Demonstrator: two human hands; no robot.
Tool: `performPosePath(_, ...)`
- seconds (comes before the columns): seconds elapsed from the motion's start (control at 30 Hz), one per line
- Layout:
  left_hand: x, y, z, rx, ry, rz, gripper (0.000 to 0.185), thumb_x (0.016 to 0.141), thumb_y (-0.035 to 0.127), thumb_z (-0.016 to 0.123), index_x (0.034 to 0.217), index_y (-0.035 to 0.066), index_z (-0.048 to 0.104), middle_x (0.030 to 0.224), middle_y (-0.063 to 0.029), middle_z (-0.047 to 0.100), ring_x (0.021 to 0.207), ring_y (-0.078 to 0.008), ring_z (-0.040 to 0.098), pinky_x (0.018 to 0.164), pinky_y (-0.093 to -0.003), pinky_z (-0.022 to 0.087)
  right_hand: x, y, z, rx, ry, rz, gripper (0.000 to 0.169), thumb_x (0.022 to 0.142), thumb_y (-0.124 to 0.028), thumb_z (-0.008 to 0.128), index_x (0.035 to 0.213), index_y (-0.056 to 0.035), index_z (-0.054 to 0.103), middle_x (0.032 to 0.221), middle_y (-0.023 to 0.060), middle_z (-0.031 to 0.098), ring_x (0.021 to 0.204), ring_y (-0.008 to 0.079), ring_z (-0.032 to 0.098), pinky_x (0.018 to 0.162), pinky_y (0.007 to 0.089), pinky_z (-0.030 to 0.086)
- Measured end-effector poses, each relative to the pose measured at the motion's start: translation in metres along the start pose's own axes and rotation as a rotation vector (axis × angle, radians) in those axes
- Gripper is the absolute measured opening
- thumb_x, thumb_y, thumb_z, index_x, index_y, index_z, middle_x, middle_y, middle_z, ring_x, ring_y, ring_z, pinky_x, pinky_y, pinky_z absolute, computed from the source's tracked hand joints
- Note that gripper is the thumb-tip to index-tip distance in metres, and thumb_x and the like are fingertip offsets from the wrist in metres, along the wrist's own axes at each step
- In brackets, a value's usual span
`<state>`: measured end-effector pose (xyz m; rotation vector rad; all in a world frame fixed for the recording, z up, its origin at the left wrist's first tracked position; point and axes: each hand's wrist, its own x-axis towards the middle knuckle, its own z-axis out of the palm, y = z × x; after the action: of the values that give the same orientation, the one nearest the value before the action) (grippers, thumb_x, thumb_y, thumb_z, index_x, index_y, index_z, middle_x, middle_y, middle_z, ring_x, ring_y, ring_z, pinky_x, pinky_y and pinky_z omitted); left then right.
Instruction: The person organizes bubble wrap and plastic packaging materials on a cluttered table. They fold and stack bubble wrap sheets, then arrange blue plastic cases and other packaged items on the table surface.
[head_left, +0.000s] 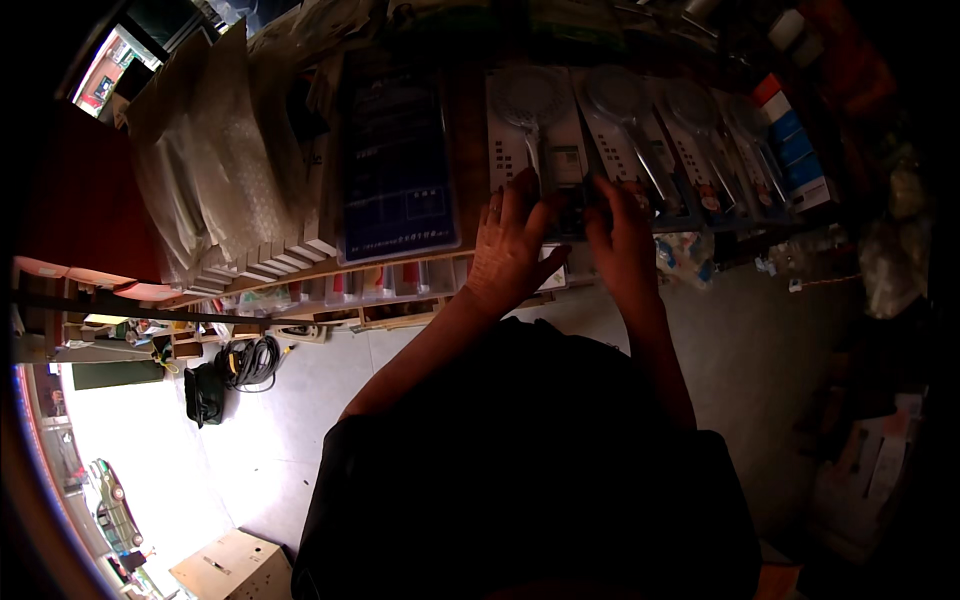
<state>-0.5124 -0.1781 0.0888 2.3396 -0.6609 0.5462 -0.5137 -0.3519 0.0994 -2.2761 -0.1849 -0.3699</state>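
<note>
Several shower heads in clear blister packs with printed cards lie in a row on a dim wooden shelf. My left hand (506, 240) rests, fingers spread, over the lower part of the leftmost shower head pack (531, 112). Beside it, my right hand (622, 240) touches the lower edge between that pack and the second shower head pack (621, 97); shadow hides its fingertips, so its grip is unclear. Further right lie a third shower head pack (691, 112) and another one (750, 127), partly overlapped. A dark blue printed pack (397, 172) lies left of my left hand.
Bubble-wrap bags (240, 165) stand over a row of small boxes (285, 259) at the left. A blue and white box (799, 150) borders the packs on the right. Below the shelf's edge, a coiled black cable (251, 364) and a black bag (204, 394) lie on the floor.
</note>
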Motion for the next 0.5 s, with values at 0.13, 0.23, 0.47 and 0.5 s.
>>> performPosePath(0.13, -0.005, 0.002, 0.000, 0.034, 0.013, 0.006, 0.071, 0.067, 0.017, 0.082, 0.130, 0.014, 0.049, 0.139, -0.0235, 0.037, 0.116, -0.0410, 0.047, 0.095, -0.0492, 0.042, -0.001, -0.002, -0.002, 0.019, -0.050, 0.071, 0.039, 0.094, -0.014, 0.056, 0.131, -0.0022, 0.050, 0.121, 0.0202, 0.059, 0.105, 0.0348, 0.061, 0.086, 0.0421, 0.050)
performPosePath(0.23, -0.008, 0.001, 0.003, 0.119, -0.023, 0.004, 0.072, 0.068, 0.016, 0.081, 0.132, 0.014, 0.048, 0.143, -0.0243, 0.034, 0.116, -0.0414, 0.047, 0.095, -0.0496, 0.042, -0.002, 0.004, 0.000, 0.004, -0.047, 0.056, 0.039, 0.094, -0.014, 0.057, 0.131, -0.0026, 0.051, 0.121, 0.0204, 0.059, 0.104, 0.0345, 0.062, 0.086, 0.0401, 0.050)
performPosePath(0.47, -0.010, -0.003, 0.003, 0.063, 0.041, 0.037, 0.075, 0.068, 0.014, 0.080, 0.135, 0.014, 0.045, 0.146, -0.0239, 0.033, 0.118, -0.0420, 0.045, 0.096, -0.0504, 0.041, -0.001, 0.009, 0.003, 0.269, 0.008, 0.152, 0.042, 0.091, -0.016, 0.060, 0.131, -0.0050, 0.054, 0.118, 0.0145, 0.062, 0.103, 0.0215, 0.062, 0.087, 0.0330, 0.050)
performPosePath(0.5, -0.008, -0.003, 0.002, 0.037, 0.049, 0.034, 0.075, 0.069, 0.013, 0.079, 0.135, 0.013, 0.044, 0.146, -0.0237, 0.033, 0.118, -0.0420, 0.045, 0.097, -0.0504, 0.041, -0.001, 0.009, 0.001, 0.335, 0.030, 0.131, 0.042, 0.091, -0.017, 0.061, 0.131, -0.0056, 0.054, 0.119, 0.0129, 0.061, 0.103, 0.0192, 0.061, 0.087, 0.0324, 0.049)
